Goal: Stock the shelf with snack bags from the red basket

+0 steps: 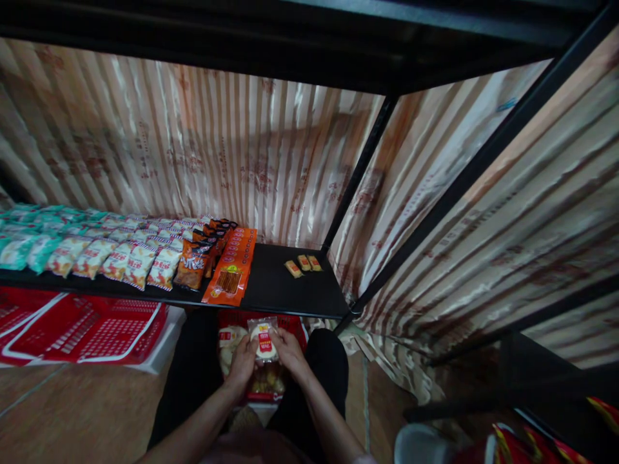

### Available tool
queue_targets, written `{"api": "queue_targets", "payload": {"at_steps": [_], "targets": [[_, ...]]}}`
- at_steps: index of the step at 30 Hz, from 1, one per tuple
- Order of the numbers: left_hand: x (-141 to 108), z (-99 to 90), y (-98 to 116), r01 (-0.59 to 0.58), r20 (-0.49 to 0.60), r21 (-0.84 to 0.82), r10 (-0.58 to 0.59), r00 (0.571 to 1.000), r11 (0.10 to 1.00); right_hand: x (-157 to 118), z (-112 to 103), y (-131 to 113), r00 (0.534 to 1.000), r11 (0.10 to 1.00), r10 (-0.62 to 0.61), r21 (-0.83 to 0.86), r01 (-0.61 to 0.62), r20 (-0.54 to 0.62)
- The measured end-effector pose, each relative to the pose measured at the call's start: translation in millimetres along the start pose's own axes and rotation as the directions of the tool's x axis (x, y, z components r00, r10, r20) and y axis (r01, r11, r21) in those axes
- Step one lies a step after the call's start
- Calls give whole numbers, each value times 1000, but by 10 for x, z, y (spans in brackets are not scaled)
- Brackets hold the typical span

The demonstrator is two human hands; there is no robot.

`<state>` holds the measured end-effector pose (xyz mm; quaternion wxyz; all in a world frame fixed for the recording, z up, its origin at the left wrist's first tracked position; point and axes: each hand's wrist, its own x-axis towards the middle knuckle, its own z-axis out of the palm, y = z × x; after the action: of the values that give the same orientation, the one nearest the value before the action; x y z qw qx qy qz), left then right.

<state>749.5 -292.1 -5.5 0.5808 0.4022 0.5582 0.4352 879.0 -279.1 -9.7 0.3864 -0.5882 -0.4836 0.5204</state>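
A small clear-wrapped snack packet point(265, 340), with a pale round piece inside and a red label, is held upright between my two hands. My left hand point(244, 361) is closed on its left edge, and my right hand point(289, 353) grips the right edge. Beneath them, between my knees, sits a red basket point(300, 327). Similar pale packets point(226, 343) lie in its left part, and yellowish wrapped pieces point(268, 381) lie nearer to me. The lower part of the basket's contents is partly hidden by my hands.
On the black shelf point(285, 295) ahead stand rows of white snack bags point(138, 264), green bags point(43, 251) and orange packs point(232, 277). Several small yellow packets point(304, 263) lie at its right. Red baskets point(97, 328) stand at lower left. A black post point(360, 174) rises at the shelf's corner.
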Motion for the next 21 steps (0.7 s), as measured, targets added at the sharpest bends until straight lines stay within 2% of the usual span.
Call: {"api": "queue_targets", "payload": {"at_steps": [4,9,13,18,21], "targets": [[122,-13,151,-18,-16,14,18,1000,1000,79,-29,-161,999,997,-33,72,32,6],[343,4,405,-44,-11,-28,44,999,999,282,-84,-371,999,998,-25,51,23,42],[547,52,568,-46,-2,-38,46,999,998,481,-155,-441,999,999,-23,49,21,42],[814,134,592,-28,-18,-25,28,999,999,666,-265,-466,998,998,-26,63,23,57],[971,176,576,-36,-23,37,37,999,999,764,-327,-493,998,998,-19,55,15,59]]}}
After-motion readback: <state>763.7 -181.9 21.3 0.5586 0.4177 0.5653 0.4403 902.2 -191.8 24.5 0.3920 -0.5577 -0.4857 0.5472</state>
